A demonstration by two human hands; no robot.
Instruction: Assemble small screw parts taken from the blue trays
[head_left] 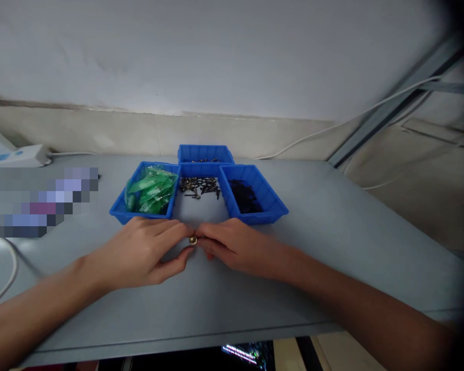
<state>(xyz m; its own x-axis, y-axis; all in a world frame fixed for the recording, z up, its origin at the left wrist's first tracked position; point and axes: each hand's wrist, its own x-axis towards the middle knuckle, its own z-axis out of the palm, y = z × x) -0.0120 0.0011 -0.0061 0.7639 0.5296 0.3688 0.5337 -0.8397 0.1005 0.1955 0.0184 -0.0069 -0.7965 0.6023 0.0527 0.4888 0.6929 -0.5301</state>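
Note:
My left hand [147, 250] and my right hand [235, 245] meet above the table in front of the blue bins. Between their fingertips is a small brass-coloured part with a round, shiny end [193, 240]. The thumb and index finger of my left hand close around it from the left. From the right, my other thumb and fingers pinch at its side; the rest of the part is hidden by the fingers. Just beyond the hands, several small dark and brass-coloured metal pieces [201, 186] lie in a loose pile between the bins.
A blue bin [118, 210] at left holds green plastic packets [154, 188]. The right bin [270, 201] contains black pieces [244, 196]; a back bin [204, 153] has small metal parts. A power strip [19, 157], white cables and a blurred-out item [48, 203] lie at left.

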